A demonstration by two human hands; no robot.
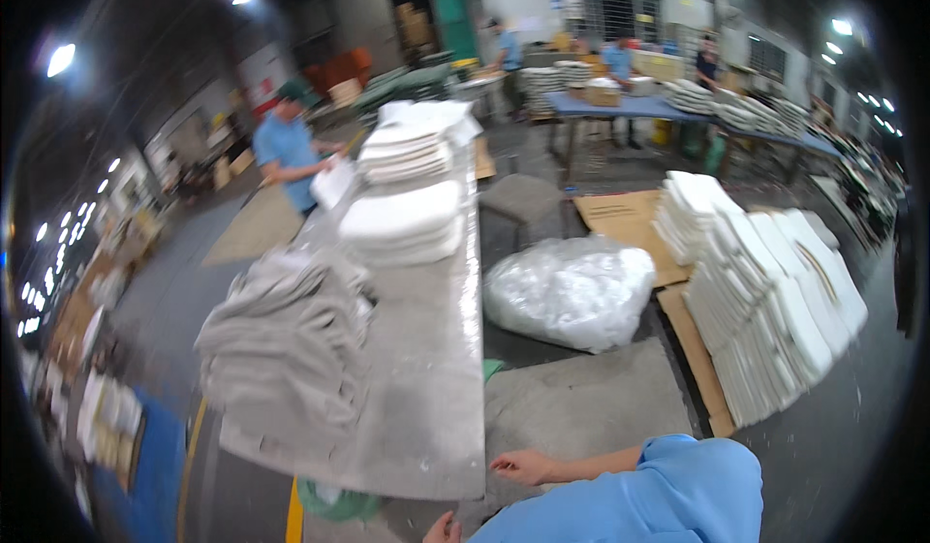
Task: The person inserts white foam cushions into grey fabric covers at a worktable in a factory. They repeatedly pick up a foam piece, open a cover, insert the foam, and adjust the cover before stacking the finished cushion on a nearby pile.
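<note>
My right hand (524, 466) hangs near the front right corner of the long grey table (426, 378), its fingers loosely stretched, nothing visible in it. Only part of my left hand (443, 529) shows at the lower edge, below the table's near end. Its fingers look apart and I see nothing held. Nearest on the table, at the left, lies a heap of grey fabric covers (291, 349). Behind it sits a stack of white foam pads (402, 223), with another pad stack (407, 154) farther back.
A clear plastic bag (572, 291) with white contents lies right of the table. Beyond it stand stacked white pads (775, 301) on cardboard (697, 359). A chair (523, 199) is beside the table. A co-worker (284, 151) in blue handles a white piece at the table's far left.
</note>
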